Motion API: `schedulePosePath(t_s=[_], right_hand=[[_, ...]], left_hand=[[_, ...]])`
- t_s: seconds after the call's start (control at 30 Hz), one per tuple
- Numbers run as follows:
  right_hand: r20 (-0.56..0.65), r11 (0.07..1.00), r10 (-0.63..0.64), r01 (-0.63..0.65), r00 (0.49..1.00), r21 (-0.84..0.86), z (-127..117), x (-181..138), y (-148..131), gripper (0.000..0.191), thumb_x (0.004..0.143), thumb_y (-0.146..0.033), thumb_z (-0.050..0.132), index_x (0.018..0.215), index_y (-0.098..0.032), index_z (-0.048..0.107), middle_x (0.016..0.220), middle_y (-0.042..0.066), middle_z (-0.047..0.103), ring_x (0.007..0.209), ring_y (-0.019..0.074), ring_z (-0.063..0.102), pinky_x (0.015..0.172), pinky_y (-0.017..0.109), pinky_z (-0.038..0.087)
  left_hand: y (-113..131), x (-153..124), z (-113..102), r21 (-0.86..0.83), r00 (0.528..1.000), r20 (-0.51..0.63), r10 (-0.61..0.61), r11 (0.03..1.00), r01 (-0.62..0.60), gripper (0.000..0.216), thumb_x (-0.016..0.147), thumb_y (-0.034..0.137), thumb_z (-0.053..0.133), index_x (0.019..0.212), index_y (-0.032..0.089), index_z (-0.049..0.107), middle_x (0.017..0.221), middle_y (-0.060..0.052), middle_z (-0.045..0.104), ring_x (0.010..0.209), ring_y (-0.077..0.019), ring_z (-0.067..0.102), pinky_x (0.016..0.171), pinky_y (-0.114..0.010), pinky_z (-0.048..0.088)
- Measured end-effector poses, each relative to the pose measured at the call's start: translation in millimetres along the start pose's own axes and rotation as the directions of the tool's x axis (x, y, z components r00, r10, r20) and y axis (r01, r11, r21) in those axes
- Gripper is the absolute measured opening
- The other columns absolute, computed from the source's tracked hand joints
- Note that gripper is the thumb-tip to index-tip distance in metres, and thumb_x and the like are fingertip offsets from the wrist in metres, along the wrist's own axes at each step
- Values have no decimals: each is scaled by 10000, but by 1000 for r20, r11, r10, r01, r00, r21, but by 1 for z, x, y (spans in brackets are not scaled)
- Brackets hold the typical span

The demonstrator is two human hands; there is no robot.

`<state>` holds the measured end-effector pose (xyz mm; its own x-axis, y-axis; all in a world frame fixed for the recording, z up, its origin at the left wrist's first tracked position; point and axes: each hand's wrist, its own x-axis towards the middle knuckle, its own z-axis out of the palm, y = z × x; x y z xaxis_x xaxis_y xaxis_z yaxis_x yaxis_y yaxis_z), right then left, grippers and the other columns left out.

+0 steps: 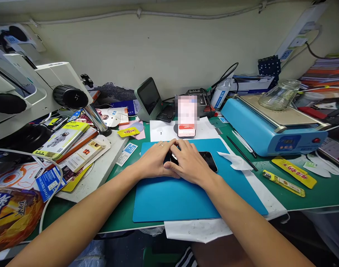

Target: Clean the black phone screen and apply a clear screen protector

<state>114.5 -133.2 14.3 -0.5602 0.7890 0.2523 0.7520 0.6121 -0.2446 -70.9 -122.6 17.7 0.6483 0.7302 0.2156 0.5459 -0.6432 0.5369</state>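
Note:
My left hand (157, 159) and my right hand (187, 161) meet over the blue mat (175, 198), fingers curled and fingertips touching. A small dark object (167, 157) shows between them, mostly covered by the fingers; I cannot tell what it is. Just right of my right hand lies a phone (209, 160) with a black screen and pale rim, its left side hidden beneath the hand. Whether the dark object belongs to this phone cannot be told. Behind the hands a second phone (186, 118) stands upright with its screen lit, partly blurred.
A microscope (60, 87) on its stand fills the left, beside stacked boxes (62, 139). At right are a blue heating plate (269, 126) bearing a glass jar (280, 94), a black stick (241, 152), a crumpled white wipe (237, 162) and a yellow cutter (283, 183). A small display (149, 97) stands behind.

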Motion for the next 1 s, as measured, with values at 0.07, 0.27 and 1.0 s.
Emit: schedulePosePath(t_s=[0.07, 0.27, 1.0], right_hand=[[0, 1000, 0, 0, 1000, 2, 0, 0, 0, 816, 928, -776, 193, 1309, -168, 582, 1303, 187, 578, 1139, 334, 513, 978, 526, 429], [-21, 999, 9, -8, 1000, 35, -1, 0, 0, 797, 919, -788, 214, 1275, -184, 594, 1295, 178, 580, 1124, 324, 515, 961, 521, 445], [-333, 949, 119, -9, 935, 315, -38, -18, 25, 693, 930, -769, 264, 1098, -237, 674, 1186, 125, 689, 1168, 312, 587, 1012, 479, 436]], left_hand=[[0, 0, 0, -10, 1000, -4, 1, 1000, -1, 1017, 724, 539, 830, 1530, 215, 302, 1499, -157, 513, 1269, -365, 557, 1023, -491, 464], [1, 0, -1, -33, 1000, -5, 1, 999, -1, 1039, 722, 524, 835, 1549, 244, 271, 1490, -137, 526, 1273, -356, 556, 1015, -486, 464], [-6, -5, 2, -54, 1000, -4, -19, 998, 18, 1071, 754, 564, 811, 1595, 267, 219, 1306, -110, 628, 1126, -304, 609, 954, -433, 492]])
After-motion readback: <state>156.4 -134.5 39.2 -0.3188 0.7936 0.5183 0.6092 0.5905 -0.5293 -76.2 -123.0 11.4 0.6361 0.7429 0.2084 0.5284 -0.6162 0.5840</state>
